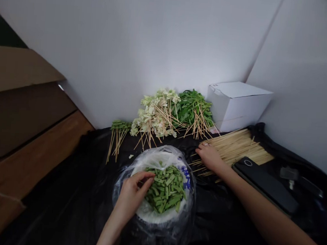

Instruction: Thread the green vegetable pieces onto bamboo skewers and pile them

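Note:
My left hand [133, 193] is over the near left side of a plastic-lined bowl [156, 219]. Its thumb and fingers are drawn together in a pinch at the cut green bean pieces [166, 186] inside; whatever lies between the fingertips is hidden. Over to the right, my right hand [208, 154] rests at the left ends of a spread of bamboo skewers [237, 144]. Its fingers curl down around skewer ends, though how many they hold cannot be made out. A ring shows on one finger.
Behind the bowl lie skewered green beans [120, 125], skewered pale cabbage [155, 110] and skewered leafy greens [192, 106]. A white box [237, 105] stands back right. A dark phone [265, 183] lies beneath my right forearm. Black plastic [91, 192] covers the surface; a cardboard box [22, 97] is left.

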Demonstrator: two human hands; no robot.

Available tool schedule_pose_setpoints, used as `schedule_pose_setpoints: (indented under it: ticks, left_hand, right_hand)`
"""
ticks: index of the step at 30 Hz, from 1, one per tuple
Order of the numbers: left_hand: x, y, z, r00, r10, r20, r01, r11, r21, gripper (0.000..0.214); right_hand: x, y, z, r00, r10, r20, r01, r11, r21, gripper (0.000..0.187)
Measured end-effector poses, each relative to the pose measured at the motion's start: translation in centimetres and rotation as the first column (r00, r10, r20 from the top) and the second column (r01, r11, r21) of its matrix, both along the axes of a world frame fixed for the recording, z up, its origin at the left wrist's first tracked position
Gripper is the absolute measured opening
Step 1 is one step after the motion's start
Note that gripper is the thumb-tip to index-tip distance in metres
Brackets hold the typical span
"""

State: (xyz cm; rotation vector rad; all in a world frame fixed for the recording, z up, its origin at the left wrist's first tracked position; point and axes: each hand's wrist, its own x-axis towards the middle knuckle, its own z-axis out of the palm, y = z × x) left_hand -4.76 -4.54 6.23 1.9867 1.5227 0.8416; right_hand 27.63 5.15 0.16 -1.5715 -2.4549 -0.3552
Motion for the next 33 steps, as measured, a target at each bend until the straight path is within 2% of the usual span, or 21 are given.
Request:
schedule_pose_setpoints:
  ticks: [2, 5, 11, 12, 14, 17, 19, 22, 24, 26, 28, 30, 33]
  left_hand:
    - [-0.3, -0.3, 0.1, 1.000, 0.016, -0.021, -0.015, 1.000, 0.016, 0.021]
    - [-0.2, -0.5, 0.2, 0.998, 0.004, -0.066, -0.002, 0.999, 0.034, 0.019]
    - [3.0, -0.4, -0.2, 0.989, -0.085, -0.120, 0.088, 0.996, 0.021, 0.020]
    - [3.7, -0.3, -0.4, 0.986, -0.085, -0.141, 0.089, 0.996, 0.027, 0.019]
    - [5.0, -0.1, -0.8, 0.978, -0.057, -0.202, 0.068, 0.997, 0.046, 0.017]
    - [6.4, 0.3, -1.5, 0.963, -0.009, -0.270, 0.028, 0.997, 0.069, 0.018]
    - [6.8, 0.6, -1.8, 0.965, -0.017, -0.260, 0.035, 0.997, 0.066, 0.019]
    - [6.5, 0.7, -1.7, 0.982, -0.061, -0.181, 0.070, 0.997, 0.044, 0.019]
    - [5.9, 0.6, -1.2, 0.997, -0.043, -0.061, 0.043, 0.999, 0.001, 0.017]
    - [5.2, 0.1, -0.5, 0.986, 0.020, 0.163, -0.005, 0.996, -0.094, 0.015]
    - [4.4, -0.4, 0.0, 0.894, 0.113, 0.433, -0.024, 0.978, -0.205, 0.017]
    - [3.8, -1.0, 0.4, 0.724, 0.201, 0.660, -0.012, 0.960, -0.280, 0.022]
    - [3.6, -1.6, 0.6, 0.466, 0.299, 0.833, 0.046, 0.932, -0.360, 0.028]
  right_hand:
    - [0.0, -0.2, 0.2, 0.999, 0.040, -0.031, -0.039, 0.998, 0.048, 0.020]
    - [-0.3, -1.1, 1.7, 0.987, 0.132, -0.088, -0.119, 0.983, 0.139, 0.021]
    - [-3.8, -3.2, 5.9, 0.939, 0.315, -0.136, -0.252, 0.902, 0.352, 0.035]
    - [-4.6, -3.4, 6.2, 0.926, 0.351, -0.136, -0.271, 0.872, 0.409, 0.036]
    - [-5.8, -3.7, 6.3, 0.877, 0.467, -0.114, -0.311, 0.731, 0.607, 0.033]
    - [-6.4, -4.0, 5.2, 0.838, 0.543, -0.054, -0.369, 0.637, 0.676, 0.023]
    - [-6.2, -4.2, 4.2, 0.832, 0.554, -0.028, -0.390, 0.621, 0.680, 0.020]
    - [-5.7, -4.6, 3.3, 0.852, 0.522, -0.038, -0.361, 0.639, 0.680, 0.021]
    - [-5.7, -4.9, 3.2, 0.872, 0.486, -0.061, -0.322, 0.662, 0.677, 0.025]
    - [-5.9, -5.3, 3.3, 0.884, 0.458, -0.095, -0.281, 0.683, 0.674, 0.029]
    - [-6.2, -5.8, 3.4, 0.881, 0.457, -0.124, -0.265, 0.693, 0.671, 0.030]
    - [-6.5, -6.3, 3.4, 0.865, 0.487, -0.120, -0.296, 0.689, 0.662, 0.032]
    - [-6.7, -7.1, 3.5, 0.845, 0.529, -0.079, -0.356, 0.666, 0.656, 0.036]
